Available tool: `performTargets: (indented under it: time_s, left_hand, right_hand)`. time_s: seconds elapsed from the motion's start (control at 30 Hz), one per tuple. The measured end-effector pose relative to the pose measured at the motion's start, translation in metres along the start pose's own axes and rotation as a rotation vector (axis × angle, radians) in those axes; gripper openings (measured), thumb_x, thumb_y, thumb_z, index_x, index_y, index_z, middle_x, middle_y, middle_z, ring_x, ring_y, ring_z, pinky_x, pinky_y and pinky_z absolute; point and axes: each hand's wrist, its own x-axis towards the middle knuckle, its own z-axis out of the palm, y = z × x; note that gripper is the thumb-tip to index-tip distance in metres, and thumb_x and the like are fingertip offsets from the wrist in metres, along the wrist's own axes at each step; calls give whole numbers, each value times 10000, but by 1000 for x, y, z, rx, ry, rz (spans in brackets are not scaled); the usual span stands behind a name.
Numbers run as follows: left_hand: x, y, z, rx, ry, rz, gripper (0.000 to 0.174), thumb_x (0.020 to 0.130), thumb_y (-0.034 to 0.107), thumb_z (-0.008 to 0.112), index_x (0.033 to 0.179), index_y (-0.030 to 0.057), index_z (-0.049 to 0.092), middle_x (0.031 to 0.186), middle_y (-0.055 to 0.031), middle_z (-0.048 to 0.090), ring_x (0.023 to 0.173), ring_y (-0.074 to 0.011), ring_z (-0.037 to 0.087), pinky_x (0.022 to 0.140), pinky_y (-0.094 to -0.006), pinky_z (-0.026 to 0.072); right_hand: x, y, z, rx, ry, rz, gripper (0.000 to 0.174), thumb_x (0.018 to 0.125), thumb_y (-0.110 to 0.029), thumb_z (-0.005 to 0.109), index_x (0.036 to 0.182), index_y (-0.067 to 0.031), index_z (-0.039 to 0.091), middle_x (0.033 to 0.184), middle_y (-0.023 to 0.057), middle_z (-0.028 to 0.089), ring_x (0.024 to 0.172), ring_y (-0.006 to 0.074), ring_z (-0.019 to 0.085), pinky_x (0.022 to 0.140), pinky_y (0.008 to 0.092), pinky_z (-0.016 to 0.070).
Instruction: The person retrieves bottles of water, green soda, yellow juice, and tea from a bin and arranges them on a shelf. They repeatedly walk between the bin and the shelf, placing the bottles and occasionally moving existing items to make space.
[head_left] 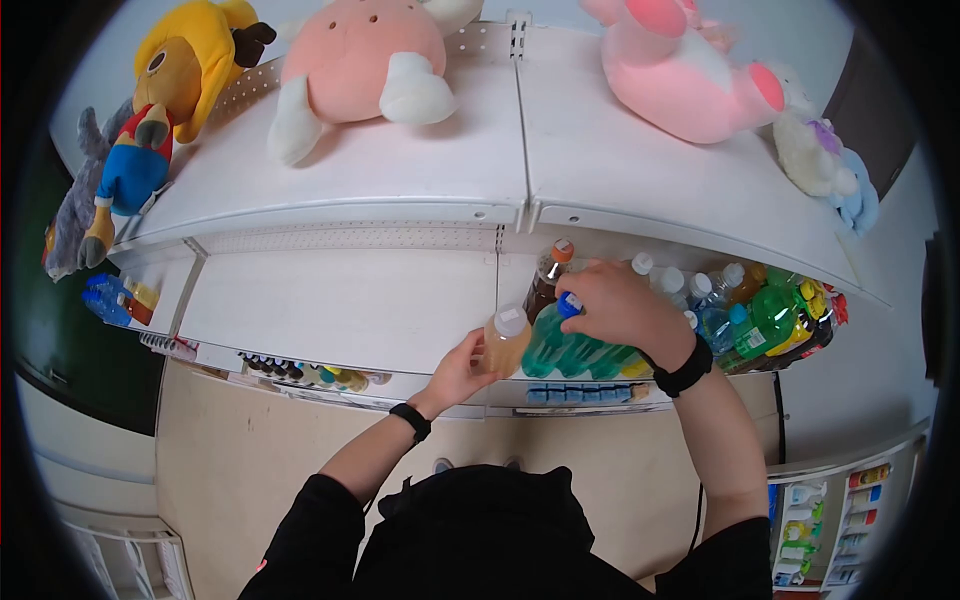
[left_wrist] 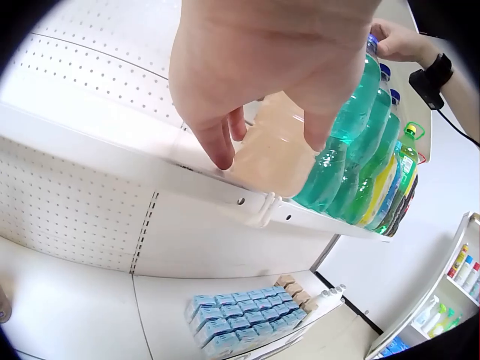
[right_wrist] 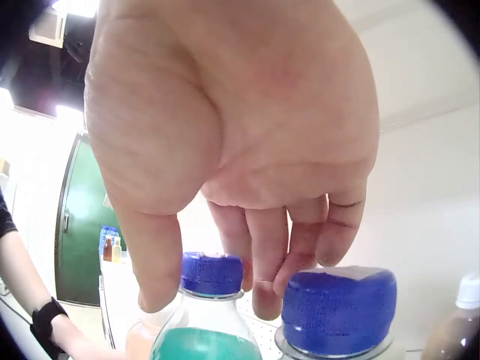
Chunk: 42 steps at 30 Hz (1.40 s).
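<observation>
My left hand point(head_left: 462, 372) grips a bottle of peach-coloured drink point(head_left: 506, 345) with a white cap, at the shelf's front edge. In the left wrist view, thumb and fingers lie on opposite sides of this bottle point(left_wrist: 274, 154). My right hand point(head_left: 625, 310) holds the blue cap point(head_left: 569, 304) of the green bottle point(head_left: 541, 345) just right of it. The right wrist view has the thumb left of that cap point(right_wrist: 212, 274) and the fingers behind it. A second blue cap point(right_wrist: 341, 311) stands close by. Behind the green bottle is a dark brown bottle point(head_left: 545, 280) with an orange cap.
More bottles point(head_left: 715, 320) crowd the shelf to the right. An upper shelf point(head_left: 400, 175) bearing plush toys overhangs the bottles. Blue boxes point(left_wrist: 240, 319) stand on a lower shelf. At the far left are small blue-capped bottles point(head_left: 108, 300).
</observation>
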Motion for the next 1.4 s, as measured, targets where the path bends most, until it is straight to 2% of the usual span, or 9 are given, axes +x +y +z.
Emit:
performTargets:
  time_s: [0.17,0.23,0.33,0.47,0.73,0.97,1.1,1.17,1.4]
  left_hand:
    - [-11,-7,8,32,24,-38,801,762,133,810,1413,56,349,1195,-163,590,1057,-283,613,911,-369,523]
    - [-18,-10,9,172,193,131,596,796,114,772,1293,31,454,1069,-143,611,968,-247,624,825,-347,537]
    - [-51,-13,10,252,344,111,309,831,71,712,1085,17,545,908,-115,612,847,-209,632,713,-327,533]
    - [-101,-48,44,121,-56,199,144,830,22,642,960,50,587,768,-95,640,715,-229,658,619,-331,503]
    - [-134,-25,186,354,-1047,317,295,857,183,619,1130,80,576,847,-125,679,786,-299,667,694,-414,519]
    - [-233,47,368,765,-1485,742,330,845,188,568,1150,65,585,995,-173,685,953,-349,648,831,-453,511]
    - [-343,54,490,816,-1671,894,338,843,208,577,1150,67,595,1007,-165,689,969,-343,651,840,-444,514]
    - [-393,58,533,868,-1716,759,358,847,219,586,1175,77,592,1024,-156,694,960,-328,660,845,-428,517]
    - [-507,90,643,880,-1802,653,360,837,232,597,1164,85,616,990,-140,711,904,-301,681,815,-403,531]
  right_hand:
    - [-28,-8,-16,156,168,21,371,756,-231,760,1061,-51,650,1101,159,636,1013,320,591,909,435,448]
    - [-48,-4,-14,206,586,-104,292,787,-125,710,1067,-70,649,1082,121,649,1049,308,595,894,431,465]
    - [-100,-6,10,179,1047,28,266,811,-12,658,1072,-58,641,1078,129,637,1023,315,591,880,407,469]
    - [-217,-22,104,127,1263,490,176,821,36,597,989,-12,610,1022,154,607,990,323,583,885,383,469]
    - [-503,-199,369,162,626,1518,443,757,-29,654,1178,-46,520,1202,195,516,1116,393,528,990,455,450]
    - [-713,-479,545,506,701,2600,485,723,-22,631,1186,25,496,1224,268,482,1129,437,518,992,452,453]
    - [-759,-619,596,508,756,2834,500,722,-78,642,1188,32,500,1234,274,474,1102,438,537,979,446,471]
    - [-770,-675,609,614,755,2908,523,726,-88,645,1206,39,480,1236,294,465,1118,446,512,987,445,461]
    - [-892,-741,645,855,563,2972,512,745,-145,642,1198,42,494,1231,266,493,1163,416,488,1009,431,446]
